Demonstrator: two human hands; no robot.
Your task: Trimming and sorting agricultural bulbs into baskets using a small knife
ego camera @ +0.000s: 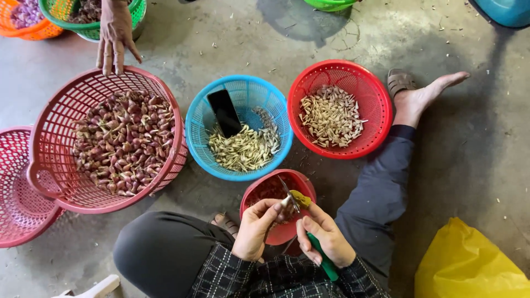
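Note:
My left hand (255, 227) pinches a small shallot bulb (285, 202) over a small red bowl (274, 189) between my knees. A green-handled knife (322, 257) is gripped in my right hand (324, 234), and its blade touches the bulb. In front of me stand a blue basket (199, 118) with peeled pale cloves and a black phone (224, 112), and a red basket (381, 110) with more pale cloves.
A big pink basket (55, 165) of unpeeled reddish shallots sits at left, and another person's hand (115, 34) rests on its far rim. An empty pink basket (16, 204) lies beside it. A yellow bag (466, 265) is at lower right. My bare foot (422, 96) stretches rightwards.

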